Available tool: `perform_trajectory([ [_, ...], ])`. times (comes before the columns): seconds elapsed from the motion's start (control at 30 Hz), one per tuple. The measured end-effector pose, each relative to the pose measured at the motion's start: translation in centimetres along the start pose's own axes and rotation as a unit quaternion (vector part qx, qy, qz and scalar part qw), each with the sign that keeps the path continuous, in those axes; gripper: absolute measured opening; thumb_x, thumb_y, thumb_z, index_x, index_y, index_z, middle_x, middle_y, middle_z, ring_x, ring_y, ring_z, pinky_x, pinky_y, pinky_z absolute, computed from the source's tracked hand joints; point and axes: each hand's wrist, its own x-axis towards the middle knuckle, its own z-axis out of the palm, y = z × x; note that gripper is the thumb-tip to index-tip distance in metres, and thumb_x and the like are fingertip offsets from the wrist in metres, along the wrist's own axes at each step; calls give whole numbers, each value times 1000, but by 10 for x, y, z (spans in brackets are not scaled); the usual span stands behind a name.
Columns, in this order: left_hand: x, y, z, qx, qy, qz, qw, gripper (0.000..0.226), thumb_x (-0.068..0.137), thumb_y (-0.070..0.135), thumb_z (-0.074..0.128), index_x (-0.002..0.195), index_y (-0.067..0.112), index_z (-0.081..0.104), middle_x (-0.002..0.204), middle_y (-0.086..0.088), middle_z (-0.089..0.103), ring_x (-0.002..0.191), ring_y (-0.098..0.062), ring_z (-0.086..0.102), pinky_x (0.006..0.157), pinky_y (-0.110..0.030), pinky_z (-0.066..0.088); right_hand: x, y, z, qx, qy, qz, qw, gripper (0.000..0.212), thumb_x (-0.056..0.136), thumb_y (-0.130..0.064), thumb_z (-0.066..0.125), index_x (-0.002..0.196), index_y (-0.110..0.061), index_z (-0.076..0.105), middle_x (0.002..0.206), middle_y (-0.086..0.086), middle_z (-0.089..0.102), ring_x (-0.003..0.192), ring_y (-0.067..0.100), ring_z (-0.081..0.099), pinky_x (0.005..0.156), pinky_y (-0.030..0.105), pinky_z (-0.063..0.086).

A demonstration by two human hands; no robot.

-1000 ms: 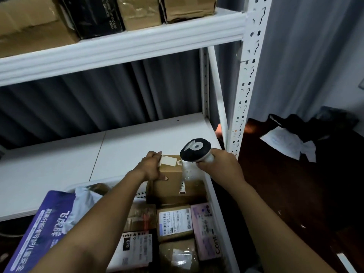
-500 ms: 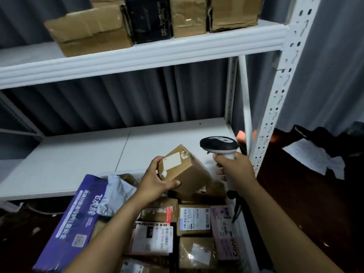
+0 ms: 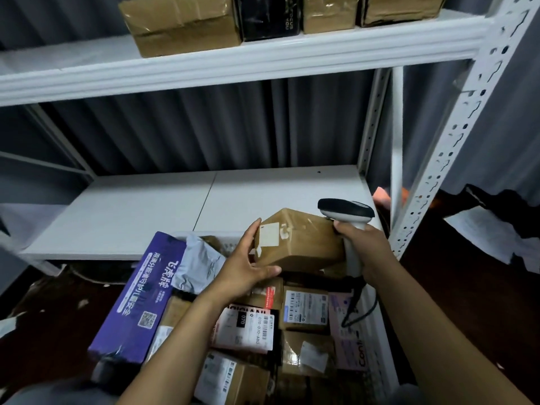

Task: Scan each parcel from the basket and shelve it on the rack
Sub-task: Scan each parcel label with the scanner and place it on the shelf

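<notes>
1. The small cardboard parcel (image 3: 298, 241) is held up over the basket (image 3: 380, 346), in front of the rack's lower shelf (image 3: 175, 206) and touching neither.
2. The left hand (image 3: 245, 267) grasps the parcel's left end, thumb under its near edge and fingers up the side.
3. The right hand (image 3: 365, 244) is wrapped round the handle of a barcode scanner (image 3: 346, 210), whose head sits just beside the parcel's far right corner.
4. Whether this parcel has been scanned cannot be told; it is not yet shelved.
5. Done: four boxes stand in a row on the upper shelf (image 3: 233, 59).
6. Left: the basket holds many more, among them a purple box (image 3: 140, 299), a grey mailer bag (image 3: 198, 264) and several labelled cartons (image 3: 304, 308). By my reading, most of the work remains.
</notes>
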Motion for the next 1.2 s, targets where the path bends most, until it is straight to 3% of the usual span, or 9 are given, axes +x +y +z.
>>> perform_trajectory([
  [0.13, -5, 8, -6, 60, -47, -18, 997, 103, 75, 52, 60, 151, 41, -10, 134, 16, 39, 118, -9, 56, 94, -17, 46, -6, -4, 4, 29, 26, -28, 999, 12, 84, -27, 73, 93, -20, 68, 98, 6, 70, 100, 28, 65, 92, 49, 53],
  [0.27, -11, 15, -1, -18, -13, -67, 997, 89, 72, 66, 43, 150, 46, 5, 129, -8, 51, 83, -21, 73, 76, -35, 60, -13, -10, 7, 64, 31, -53, 996, 16, 88, -19, 69, 102, -13, 67, 86, 0, 67, 79, 16, 63, 72, 31, 53],
  [0.47, -11, 7, 11, -33, 64, -35, 997, 54, 81, 72, 25, 133, 58, 30, 139, 2, 48, 115, -18, 55, 95, -47, 52, -19, -11, 6, 78, 7, -32, 996, 7, 89, -19, 68, 88, -14, 63, 70, 3, 64, 61, 14, 61, 59, 26, 49],
  [0.57, -10, 5, 14, -100, 99, -37, 989, 48, 87, 62, 42, 133, 63, 27, 134, 11, 48, 115, -18, 57, 95, -49, 52, -24, -10, 8, 75, -9, -25, 997, 8, 90, -18, 67, 95, -11, 65, 74, 3, 70, 60, 11, 67, 54, 22, 52],
  [0.7, -6, -6, 11, -192, 110, -67, 973, 92, 82, 35, 72, 147, 51, 10, 141, -2, 51, 117, -25, 60, 95, -53, 50, -25, -9, 11, 50, -14, -36, 998, 16, 88, -18, 69, 101, -10, 67, 90, 4, 72, 76, 16, 67, 67, 28, 55],
  [0.8, -3, -13, 5, -241, 123, -77, 960, 85, 82, 10, 72, 147, 43, 26, 127, -4, 62, 106, -26, 67, 86, -49, 56, -25, -10, 12, 38, -33, -39, 998, 8, 89, -14, 67, 96, -9, 67, 79, 1, 71, 61, 9, 66, 52, 20, 54],
  [0.93, -3, -20, -4, -244, 173, -70, 952, 84, 77, -1, 74, 140, 38, 36, 120, -5, 62, 103, -26, 66, 69, -36, 59, -24, -11, 13, -60, -50, -66, 995, 12, 87, -17, 71, 92, -6, 67, 72, 8, 67, 56, 14, 63, 53, 24, 54],
  [1.03, -3, -33, -18, -225, 206, -68, 950, 85, 68, 7, 81, 133, 44, 42, 126, -9, 62, 107, -28, 65, 85, -45, 57, -23, -14, 9, -164, -65, -122, 977, 8, 84, -17, 73, 85, -15, 65, 65, 0, 64, 52, 12, 58, 46, 21, 46],
  [1.2, -11, -47, -43, -210, 235, -78, 946, 80, 78, 4, 73, 141, 42, 39, 123, -6, 65, 107, -27, 66, 101, -49, 47, -22, -16, 2, -306, -119, -166, 930, 14, 79, -19, 76, 84, -24, 64, 75, -7, 66, 66, 10, 60, 57, 24, 44],
])
